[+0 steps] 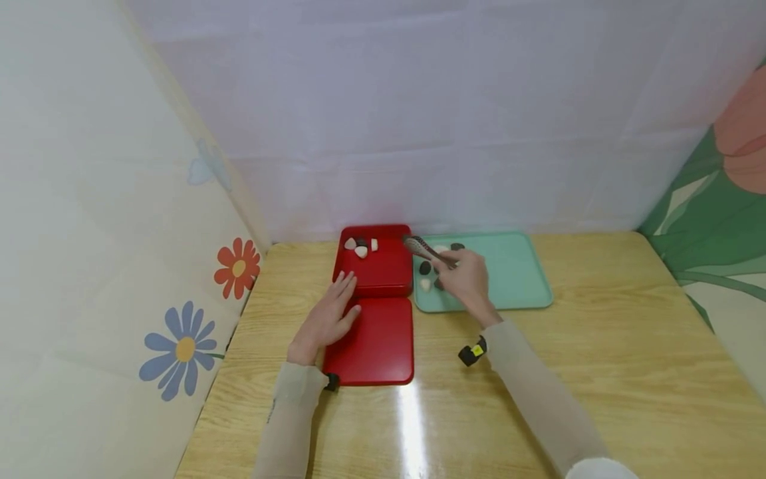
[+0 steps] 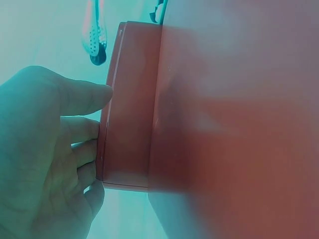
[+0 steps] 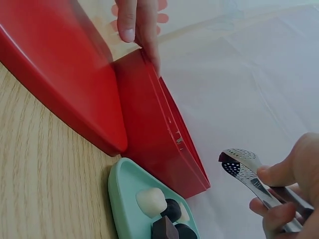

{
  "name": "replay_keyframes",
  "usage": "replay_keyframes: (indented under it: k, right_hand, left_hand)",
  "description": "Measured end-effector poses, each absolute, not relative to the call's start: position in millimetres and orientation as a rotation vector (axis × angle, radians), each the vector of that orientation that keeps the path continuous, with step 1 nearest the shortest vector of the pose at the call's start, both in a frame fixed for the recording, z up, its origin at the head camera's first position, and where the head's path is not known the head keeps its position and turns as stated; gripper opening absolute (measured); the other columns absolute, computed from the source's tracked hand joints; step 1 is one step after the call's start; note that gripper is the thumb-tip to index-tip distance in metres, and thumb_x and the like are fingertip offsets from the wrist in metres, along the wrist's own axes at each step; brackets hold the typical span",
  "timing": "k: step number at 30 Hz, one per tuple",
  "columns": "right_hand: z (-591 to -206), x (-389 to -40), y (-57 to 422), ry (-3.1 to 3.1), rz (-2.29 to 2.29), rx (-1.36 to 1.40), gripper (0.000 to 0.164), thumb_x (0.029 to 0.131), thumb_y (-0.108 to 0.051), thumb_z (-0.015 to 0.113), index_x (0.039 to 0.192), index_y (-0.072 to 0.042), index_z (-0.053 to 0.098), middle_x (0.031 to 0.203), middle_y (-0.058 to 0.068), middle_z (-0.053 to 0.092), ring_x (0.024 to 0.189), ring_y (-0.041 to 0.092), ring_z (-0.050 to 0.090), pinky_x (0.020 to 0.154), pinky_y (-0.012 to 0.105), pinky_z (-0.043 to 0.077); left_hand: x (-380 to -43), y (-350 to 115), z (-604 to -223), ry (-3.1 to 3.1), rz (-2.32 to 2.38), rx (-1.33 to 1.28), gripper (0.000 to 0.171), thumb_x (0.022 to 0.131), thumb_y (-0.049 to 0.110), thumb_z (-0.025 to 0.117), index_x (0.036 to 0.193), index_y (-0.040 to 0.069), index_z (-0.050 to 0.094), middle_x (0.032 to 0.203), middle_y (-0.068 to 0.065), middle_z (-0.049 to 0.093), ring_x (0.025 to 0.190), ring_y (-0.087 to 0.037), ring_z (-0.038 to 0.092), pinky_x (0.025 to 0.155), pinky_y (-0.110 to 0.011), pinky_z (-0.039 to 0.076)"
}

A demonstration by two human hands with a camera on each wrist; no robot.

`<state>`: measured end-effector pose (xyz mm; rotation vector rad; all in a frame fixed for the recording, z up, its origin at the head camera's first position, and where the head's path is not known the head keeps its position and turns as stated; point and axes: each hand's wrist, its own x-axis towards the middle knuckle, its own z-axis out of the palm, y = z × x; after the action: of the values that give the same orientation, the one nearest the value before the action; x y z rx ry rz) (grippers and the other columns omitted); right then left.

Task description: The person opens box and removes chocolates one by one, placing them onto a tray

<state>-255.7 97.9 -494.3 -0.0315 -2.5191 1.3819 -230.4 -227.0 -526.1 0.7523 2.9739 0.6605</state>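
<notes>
My right hand [image 1: 465, 276] grips metal tongs [image 3: 259, 184] with perforated, rounded heads. The tongs' heads are raised at the right edge of an open red box [image 1: 383, 266], above the join with a mint-green tray [image 1: 517, 269]. Something dark shows at their tip; I cannot tell whether it is a stone. My left hand [image 1: 326, 319] rests at the box's near left corner, fingers extended along the rim. Inside the box, at its far left, lie several pale stones [image 1: 361, 252] and a dark one. Dark stones [image 1: 425, 268] and white stones [image 3: 151, 201] sit at the tray's left end.
The box's red lid [image 1: 374, 346] lies folded flat toward me on the wooden table [image 1: 604, 332]. Behind the box and tray hangs a pale cloth [image 1: 419, 133]. Flower-printed panels [image 1: 185, 349] stand at the left and right.
</notes>
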Motion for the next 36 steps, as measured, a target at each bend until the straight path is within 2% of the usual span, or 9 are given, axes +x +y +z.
replay_keyframes:
  k: [6,9,12,15,17,25,31,36]
  right_hand:
    - [-498,-251,106,-2.483,1.398,-0.035,0.028,0.095,-0.029,0.082,0.115,-0.011,0.084,0.101,0.012,0.082,0.057,0.016,0.049,0.045,0.027,0.033]
    - [-500,-248,110,-2.487,1.405,-0.066,0.029,0.095,-0.030,0.082,0.116,-0.011,0.084,0.104,0.012,0.083,0.068,0.022,0.063,0.054,0.030,0.043]
    - [-503,-245,115,-2.476,1.447,-0.095,0.029,0.094,-0.028,0.083,0.118,-0.010,0.083,0.106,0.014,0.082,0.087,0.028,0.075,0.069,0.038,0.057]
    - [-506,-242,120,-2.451,1.488,-0.110,0.029,0.094,-0.026,0.083,0.118,-0.008,0.083,0.109,0.015,0.082,0.094,0.030,0.077,0.081,0.045,0.062]
    - [-508,-241,123,-2.442,1.503,-0.107,0.029,0.095,-0.026,0.082,0.118,-0.008,0.083,0.109,0.015,0.082,0.094,0.030,0.076,0.084,0.047,0.062]
    - [-515,-234,134,-2.423,1.499,-0.078,0.026,0.097,-0.024,0.081,0.115,-0.006,0.083,0.105,0.016,0.082,0.089,0.029,0.076,0.077,0.041,0.060]
    - [-519,-231,140,-2.426,1.460,-0.082,0.025,0.096,-0.021,0.081,0.113,-0.003,0.083,0.103,0.018,0.082,0.088,0.030,0.076,0.077,0.037,0.058]
    - [-523,-229,144,-2.431,1.464,-0.098,0.024,0.096,-0.020,0.081,0.112,-0.003,0.083,0.104,0.019,0.082,0.091,0.032,0.077,0.078,0.039,0.060]
  left_hand:
    - [-231,-228,-527,2.973,0.658,0.767,0.072,0.108,0.027,0.060,0.166,-0.003,0.030,0.177,-0.017,0.025,0.166,-0.039,0.014,0.133,-0.055,0.022]
    - [-230,-228,-528,2.976,0.656,0.769,0.072,0.108,0.027,0.060,0.166,-0.003,0.030,0.177,-0.016,0.024,0.166,-0.039,0.014,0.133,-0.055,0.022]
    - [-231,-228,-529,2.975,0.654,0.768,0.072,0.108,0.027,0.060,0.166,-0.003,0.030,0.177,-0.016,0.024,0.166,-0.039,0.014,0.133,-0.055,0.022]
    - [-231,-228,-529,2.971,0.656,0.768,0.072,0.108,0.026,0.060,0.166,-0.003,0.030,0.177,-0.017,0.024,0.166,-0.039,0.014,0.133,-0.056,0.021]
    - [-232,-228,-529,2.968,0.658,0.761,0.072,0.108,0.026,0.060,0.166,-0.002,0.030,0.177,-0.016,0.024,0.167,-0.038,0.013,0.133,-0.055,0.021]
    - [-233,-228,-529,2.968,0.661,0.759,0.073,0.107,0.027,0.061,0.167,-0.001,0.029,0.177,-0.016,0.024,0.167,-0.038,0.013,0.133,-0.055,0.022]
    - [-232,-227,-527,2.968,0.677,0.748,0.073,0.107,0.025,0.061,0.167,0.000,0.028,0.178,-0.015,0.024,0.166,-0.039,0.013,0.131,-0.057,0.024]
    - [-231,-227,-525,2.960,0.671,0.734,0.073,0.107,0.025,0.062,0.167,0.000,0.028,0.178,-0.015,0.023,0.166,-0.039,0.013,0.131,-0.058,0.026]
